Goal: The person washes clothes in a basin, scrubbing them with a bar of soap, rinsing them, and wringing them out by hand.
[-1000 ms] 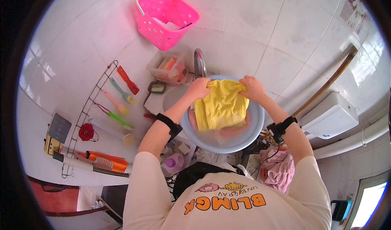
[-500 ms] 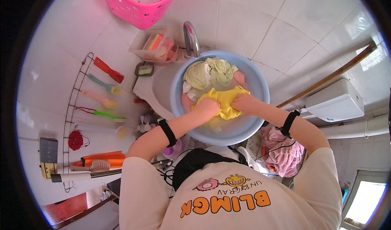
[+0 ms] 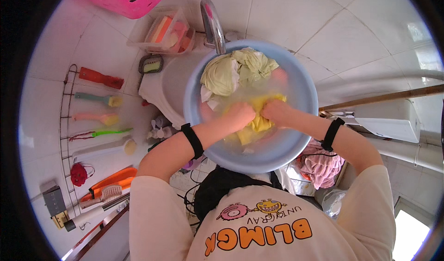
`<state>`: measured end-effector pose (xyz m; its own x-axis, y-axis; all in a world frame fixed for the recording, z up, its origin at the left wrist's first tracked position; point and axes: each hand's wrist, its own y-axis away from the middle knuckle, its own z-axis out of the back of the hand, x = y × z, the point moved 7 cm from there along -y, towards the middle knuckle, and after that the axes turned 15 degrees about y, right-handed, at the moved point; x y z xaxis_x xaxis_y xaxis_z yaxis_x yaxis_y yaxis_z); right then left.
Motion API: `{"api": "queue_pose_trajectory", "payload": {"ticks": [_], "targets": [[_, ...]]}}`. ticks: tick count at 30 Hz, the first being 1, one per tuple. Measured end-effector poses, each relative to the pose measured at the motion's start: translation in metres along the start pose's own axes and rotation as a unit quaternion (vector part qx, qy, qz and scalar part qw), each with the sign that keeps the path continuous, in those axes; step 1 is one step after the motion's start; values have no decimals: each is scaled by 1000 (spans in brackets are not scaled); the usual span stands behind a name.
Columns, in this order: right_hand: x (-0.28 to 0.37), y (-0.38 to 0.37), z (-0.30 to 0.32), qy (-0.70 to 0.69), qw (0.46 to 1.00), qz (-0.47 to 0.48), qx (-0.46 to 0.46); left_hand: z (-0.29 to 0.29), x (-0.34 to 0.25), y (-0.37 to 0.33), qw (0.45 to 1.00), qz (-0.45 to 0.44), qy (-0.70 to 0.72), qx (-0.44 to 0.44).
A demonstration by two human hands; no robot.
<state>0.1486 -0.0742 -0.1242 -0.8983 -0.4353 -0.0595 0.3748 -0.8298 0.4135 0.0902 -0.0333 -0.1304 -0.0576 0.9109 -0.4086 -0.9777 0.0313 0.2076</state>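
Both hands are closed on the yellow cloth: the left hand is balled into a fist at its left side, and the right hand grips it from the right, the two fists close together. The cloth is bunched between and below them, partly under cloudy water in the blue basin. Behind the hands, against the basin's far left wall, a pale green cloth lies in puffed-up bunches, with something white at its lower edge. Pink patches show in the water; what they are is hard to tell.

The basin sits just right of the white sink, the tap curving over its far rim. Left of the tap are a clear box with sponges and a soap dish. Brushes hang on a wire rack at the left wall. A pink towel lies to the right, lower than the basin, and a wooden pole slants across in front of a white tank
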Motion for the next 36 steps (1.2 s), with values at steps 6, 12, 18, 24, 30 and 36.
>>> {"api": "queue_pose_trajectory", "payload": {"ticks": [6, 12, 18, 24, 30, 36], "targets": [[-4, -12, 11, -1, 999, 27, 16, 9, 0, -1, 999, -35, -19, -15], [-2, -19, 0, 6, 998, 0, 65, 29, -12, 11, 999, 21, -24, 7], [-9, 14, 18, -92, 985, -65, -133, 31, -9, 20, 998, 3, -48, 36], [-57, 69, 92, -337, 873, -138, -323, 122, 15, 56, 952, 13, 269, -149], [-54, 106, 192, -384, 832, -263, -302, 206, -46, 113, 930, -131, 166, -299], [-67, 114, 249, -137, 864, -251, -415, 240, -6, 92, 874, 27, 301, -381]]}}
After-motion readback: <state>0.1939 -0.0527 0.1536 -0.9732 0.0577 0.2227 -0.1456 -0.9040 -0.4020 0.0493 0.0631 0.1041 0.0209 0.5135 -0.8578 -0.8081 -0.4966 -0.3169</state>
